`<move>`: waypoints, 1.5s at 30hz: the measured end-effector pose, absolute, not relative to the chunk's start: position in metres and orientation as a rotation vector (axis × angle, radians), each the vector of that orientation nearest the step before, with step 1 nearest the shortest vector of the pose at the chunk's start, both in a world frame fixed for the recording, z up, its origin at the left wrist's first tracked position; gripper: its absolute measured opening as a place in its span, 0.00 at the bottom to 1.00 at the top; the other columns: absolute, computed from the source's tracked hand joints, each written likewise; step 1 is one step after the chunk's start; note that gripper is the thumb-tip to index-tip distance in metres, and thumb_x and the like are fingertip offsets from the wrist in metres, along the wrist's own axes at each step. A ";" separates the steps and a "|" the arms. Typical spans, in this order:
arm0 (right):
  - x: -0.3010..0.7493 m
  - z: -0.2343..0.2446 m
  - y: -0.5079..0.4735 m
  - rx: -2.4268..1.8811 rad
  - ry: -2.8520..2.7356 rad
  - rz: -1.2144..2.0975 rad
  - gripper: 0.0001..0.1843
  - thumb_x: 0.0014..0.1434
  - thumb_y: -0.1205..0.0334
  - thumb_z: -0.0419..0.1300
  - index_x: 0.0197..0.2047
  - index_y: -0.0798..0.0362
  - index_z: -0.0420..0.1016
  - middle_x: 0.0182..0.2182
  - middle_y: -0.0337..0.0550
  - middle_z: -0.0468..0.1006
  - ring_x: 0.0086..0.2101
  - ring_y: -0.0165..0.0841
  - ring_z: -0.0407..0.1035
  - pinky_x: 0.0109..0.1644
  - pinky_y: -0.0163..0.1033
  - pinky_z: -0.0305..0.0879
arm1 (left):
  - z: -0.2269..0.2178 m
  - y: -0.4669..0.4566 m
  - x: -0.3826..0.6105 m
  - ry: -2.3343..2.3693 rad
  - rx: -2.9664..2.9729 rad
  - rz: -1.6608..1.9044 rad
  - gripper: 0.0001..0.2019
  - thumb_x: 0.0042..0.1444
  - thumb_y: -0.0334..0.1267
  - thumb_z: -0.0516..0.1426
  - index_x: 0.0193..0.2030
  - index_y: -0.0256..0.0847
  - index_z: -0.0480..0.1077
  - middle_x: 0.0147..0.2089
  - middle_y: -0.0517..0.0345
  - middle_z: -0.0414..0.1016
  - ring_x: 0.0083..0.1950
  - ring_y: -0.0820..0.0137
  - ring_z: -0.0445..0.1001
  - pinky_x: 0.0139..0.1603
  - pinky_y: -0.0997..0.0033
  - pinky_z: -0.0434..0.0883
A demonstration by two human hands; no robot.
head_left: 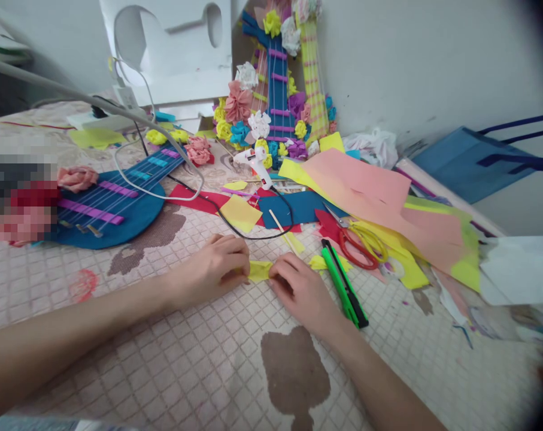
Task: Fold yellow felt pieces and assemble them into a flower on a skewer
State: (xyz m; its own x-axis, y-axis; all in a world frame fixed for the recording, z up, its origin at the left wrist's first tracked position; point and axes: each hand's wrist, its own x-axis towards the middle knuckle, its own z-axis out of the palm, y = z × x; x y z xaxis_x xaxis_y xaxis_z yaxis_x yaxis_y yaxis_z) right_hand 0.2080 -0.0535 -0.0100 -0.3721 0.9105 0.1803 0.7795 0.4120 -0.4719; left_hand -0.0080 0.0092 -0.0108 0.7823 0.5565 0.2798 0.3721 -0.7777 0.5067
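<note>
The left hand (226, 264) and right hand (302, 290) pinch a yellow paper strip (259, 271) between them, above the tablecloth (185, 359). A green cutter (340, 281) lies just beside the right wrist, near scissors (348, 231); the glue gun's (257, 163) black cord (237, 231) loops ahead.

Bare left hand (226, 263) curls, fingers pinched; bare right hand (300, 293) sits just beside it, knuckles up, fingers bent. Bare left forearm (96, 326) and bare right forearm (381, 377) converge toward the hands.
</note>
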 end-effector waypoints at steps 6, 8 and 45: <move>0.205 -0.009 -0.054 -1.466 -2.222 0.484 0.07 0.59 0.73 0.54 0.34 0.51 0.67 0.35 0.42 0.70 0.36 0.34 0.67 0.41 0.39 0.65 | -0.013 0.007 -0.005 0.838 2.417 0.542 0.03 0.54 0.29 0.56 0.31 0.38 0.69 0.35 0.58 0.69 0.38 0.70 0.69 0.42 0.68 0.63; 0.204 -0.009 -0.054 -1.491 -2.194 0.497 0.07 0.58 0.73 0.54 0.33 0.51 0.67 0.34 0.41 0.70 0.36 0.33 0.66 0.39 0.38 0.65 | -0.013 0.005 -0.004 0.887 2.393 0.542 0.02 0.54 0.30 0.57 0.31 0.38 0.69 0.34 0.58 0.69 0.37 0.70 0.68 0.41 0.68 0.63; 0.195 -0.015 -0.051 -1.630 -2.050 0.458 0.07 0.56 0.70 0.54 0.28 0.51 0.63 0.30 0.39 0.67 0.31 0.32 0.64 0.33 0.37 0.61 | -0.013 0.000 0.003 1.048 2.378 0.551 0.04 0.51 0.28 0.54 0.27 0.37 0.67 0.31 0.57 0.68 0.33 0.71 0.66 0.35 0.71 0.63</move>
